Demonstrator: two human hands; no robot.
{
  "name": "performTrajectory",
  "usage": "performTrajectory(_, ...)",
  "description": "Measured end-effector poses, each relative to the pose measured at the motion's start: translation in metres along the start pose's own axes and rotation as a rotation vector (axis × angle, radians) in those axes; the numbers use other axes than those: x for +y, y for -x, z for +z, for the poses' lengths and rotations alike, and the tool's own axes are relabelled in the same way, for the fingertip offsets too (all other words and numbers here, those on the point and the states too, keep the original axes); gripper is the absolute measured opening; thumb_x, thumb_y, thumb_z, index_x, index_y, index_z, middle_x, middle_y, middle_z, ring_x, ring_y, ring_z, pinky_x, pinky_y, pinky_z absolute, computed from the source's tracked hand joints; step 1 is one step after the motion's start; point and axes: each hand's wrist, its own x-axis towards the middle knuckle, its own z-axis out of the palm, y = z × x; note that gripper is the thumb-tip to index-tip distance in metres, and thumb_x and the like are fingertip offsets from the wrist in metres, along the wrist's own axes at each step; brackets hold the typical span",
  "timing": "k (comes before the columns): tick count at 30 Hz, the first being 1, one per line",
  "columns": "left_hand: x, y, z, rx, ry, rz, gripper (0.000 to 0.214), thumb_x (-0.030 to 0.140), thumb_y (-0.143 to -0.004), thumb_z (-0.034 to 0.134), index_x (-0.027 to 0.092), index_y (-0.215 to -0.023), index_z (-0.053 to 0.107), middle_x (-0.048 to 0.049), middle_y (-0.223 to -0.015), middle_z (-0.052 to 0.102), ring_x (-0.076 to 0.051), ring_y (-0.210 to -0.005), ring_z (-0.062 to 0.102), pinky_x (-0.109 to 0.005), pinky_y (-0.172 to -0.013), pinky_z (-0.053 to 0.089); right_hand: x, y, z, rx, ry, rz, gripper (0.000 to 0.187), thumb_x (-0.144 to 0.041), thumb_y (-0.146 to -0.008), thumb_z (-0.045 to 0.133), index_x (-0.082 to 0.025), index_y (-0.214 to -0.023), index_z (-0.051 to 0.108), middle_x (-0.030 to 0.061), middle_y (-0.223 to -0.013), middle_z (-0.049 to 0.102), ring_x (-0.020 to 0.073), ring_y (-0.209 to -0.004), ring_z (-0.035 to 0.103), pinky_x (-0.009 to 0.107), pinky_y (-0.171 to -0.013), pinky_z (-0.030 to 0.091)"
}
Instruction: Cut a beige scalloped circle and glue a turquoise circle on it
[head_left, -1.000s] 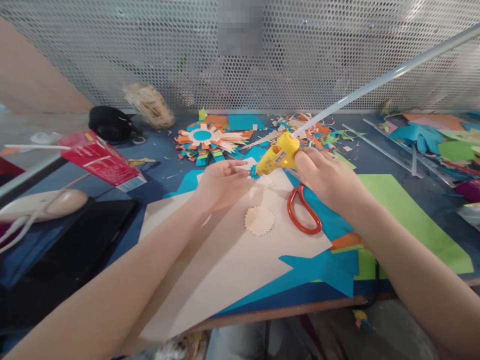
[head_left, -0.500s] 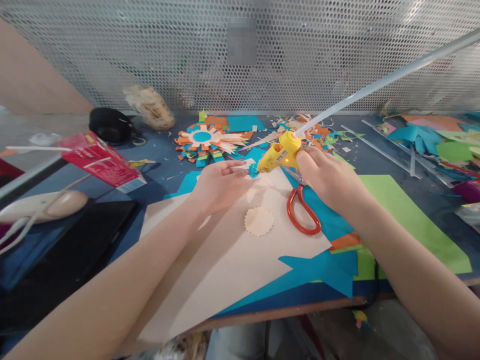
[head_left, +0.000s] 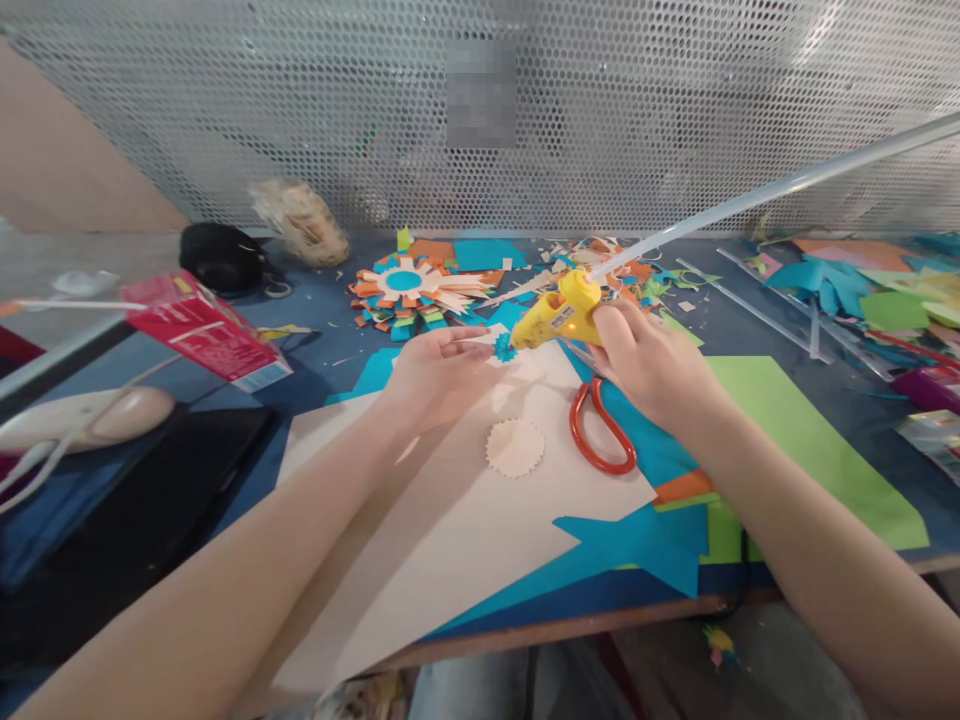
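Observation:
My right hand [head_left: 645,355] grips a yellow hot glue gun [head_left: 559,315], whose small light glows orange. A long clear glue stick [head_left: 757,205] juts from its back, up to the right. At the gun's nozzle is a small blue paper piece with a jagged edge [head_left: 505,347], pinched by the fingers of my left hand [head_left: 442,375]. Below the hands, a cream paper circle with a zigzag edge [head_left: 515,447] lies on a large cream sheet [head_left: 450,540]. Red-handled scissors [head_left: 604,430] rest by the sheet's right side, their blades partly hidden under my right hand.
A layered paper flower [head_left: 405,285] and many paper scraps [head_left: 622,270] lie at the back, before a perforated metal panel [head_left: 360,90]. On the left are a red carton [head_left: 206,325] and a black tablet-like slab [head_left: 150,510]. Green paper [head_left: 810,450] and clear glue sticks [head_left: 757,310] lie right.
The glue gun and its glue stick have tilted slightly lower, and the nozzle stays at the blue piece. My view has shifted a little; both hands keep their hold.

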Motion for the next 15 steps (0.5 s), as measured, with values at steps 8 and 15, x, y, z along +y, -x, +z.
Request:
performTrajectory(8,-0.001,-0.001,-0.001,0.018,-0.055,0.053,0.031,0.021,-0.064,0.077,0.016,-0.092,0.065,-0.0008,-0.076,0.071,-0.014,-0.071,0.063,-0.029,-0.074,0.048,0.000,0.000,0.000,0.028,-0.172,0.091,0.010,-0.014,-0.087,0.049,-0.016,-0.097,0.050,0.0138,-0.100,0.064,0.0241,-0.080,0.064,0.026,-0.048,0.030)
performTrajectory(15,0.004,0.003,-0.002,0.071,-0.091,0.129,0.040,0.028,-0.055,0.082,0.017,-0.091,0.068,-0.0035,-0.077,0.071,-0.017,-0.073,0.065,-0.026,-0.066,0.049,0.011,0.000,0.010,0.101,-0.427,0.376,0.036,-0.034,-0.076,0.063,-0.018,-0.102,0.044,0.0141,-0.103,0.062,0.0255,-0.079,0.064,0.030,-0.055,0.041)
